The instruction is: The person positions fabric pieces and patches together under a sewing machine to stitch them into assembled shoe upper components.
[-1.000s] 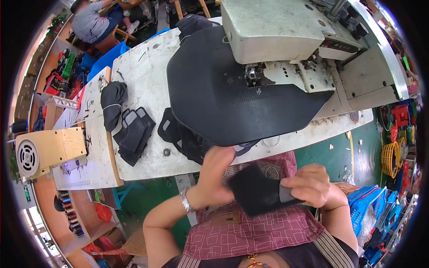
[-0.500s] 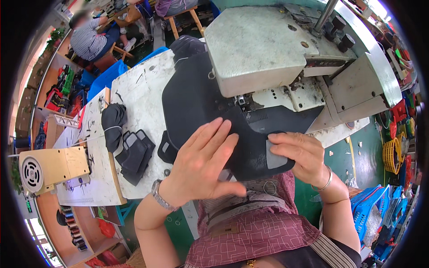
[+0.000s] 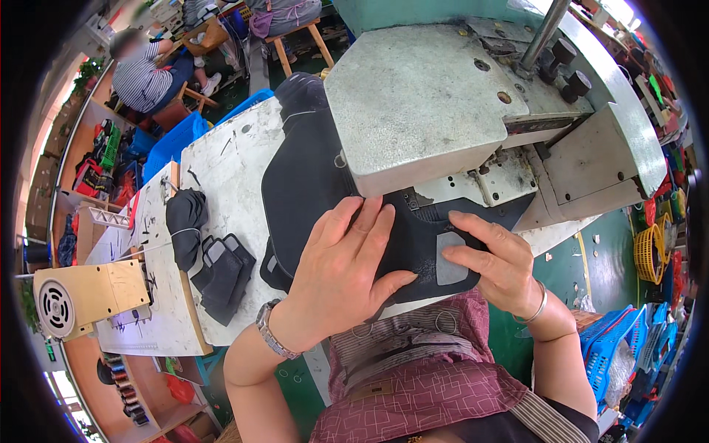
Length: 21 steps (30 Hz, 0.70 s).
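A black fabric piece [image 3: 295, 177] with a grey patch [image 3: 451, 260] near its right end lies under the head of an industrial sewing machine [image 3: 413, 103]. My left hand [image 3: 336, 269] is flat on the fabric, fingers stretched toward the needle area and thumb out to the right. At the right end, my right hand [image 3: 502, 262] holds the fabric's edge: its fingers rest on top, one of them on the grey patch, and its thumb is hidden. The machine head covers the needle and part of the fabric.
Left on the white table [image 3: 229, 162] lie a tied black bundle [image 3: 186, 221] and dark pieces with grey patches [image 3: 225, 277]. A cream-coloured device [image 3: 92, 292] stands farther left. Blue baskets [image 3: 613, 343] are at the lower right. A person [image 3: 144, 77] sits at the upper left.
The fabric's right end has shifted slightly up toward the machine and rotated. My right hand's fingers have spread, the upper one reaching higher. My left thumb now lies on the fabric's lower edge.
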{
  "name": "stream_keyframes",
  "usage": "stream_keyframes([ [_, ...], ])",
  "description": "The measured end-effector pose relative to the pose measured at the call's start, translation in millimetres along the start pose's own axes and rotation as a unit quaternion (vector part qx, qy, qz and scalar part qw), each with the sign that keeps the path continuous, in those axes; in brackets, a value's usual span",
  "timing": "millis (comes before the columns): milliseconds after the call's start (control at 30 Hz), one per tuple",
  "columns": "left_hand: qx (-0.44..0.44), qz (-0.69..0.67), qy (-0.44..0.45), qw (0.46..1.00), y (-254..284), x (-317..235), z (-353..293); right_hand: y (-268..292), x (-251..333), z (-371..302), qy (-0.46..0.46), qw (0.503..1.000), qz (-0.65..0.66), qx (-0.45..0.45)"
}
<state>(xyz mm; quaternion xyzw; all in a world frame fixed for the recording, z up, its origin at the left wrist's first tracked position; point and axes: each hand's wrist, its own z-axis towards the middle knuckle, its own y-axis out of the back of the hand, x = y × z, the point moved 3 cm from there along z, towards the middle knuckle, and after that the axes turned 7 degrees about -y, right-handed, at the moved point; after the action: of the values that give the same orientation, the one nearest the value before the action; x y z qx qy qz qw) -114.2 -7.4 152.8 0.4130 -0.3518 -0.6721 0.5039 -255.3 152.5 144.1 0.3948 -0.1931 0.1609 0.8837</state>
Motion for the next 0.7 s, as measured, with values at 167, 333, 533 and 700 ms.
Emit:
stream_keyframes([
  [167,-0.002,-0.051,0.028,0.998,1,0,0,-2,-8,-3,0.001,1.0,0.017,-0.026],
  [333,0.022,-0.009,0.003,1.0,-1,2,-1,-1,-8,-1,0.052,0.998,0.003,-0.041],
  [533,0.005,-0.015,0.0,1.0,2,0,2,-1,-9,3,0.077,0.996,-0.003,-0.05],
  [700,0.001,-0.045,0.015,0.999,3,7,4,0,-10,10,0.061,0.997,-0.032,-0.026],
])
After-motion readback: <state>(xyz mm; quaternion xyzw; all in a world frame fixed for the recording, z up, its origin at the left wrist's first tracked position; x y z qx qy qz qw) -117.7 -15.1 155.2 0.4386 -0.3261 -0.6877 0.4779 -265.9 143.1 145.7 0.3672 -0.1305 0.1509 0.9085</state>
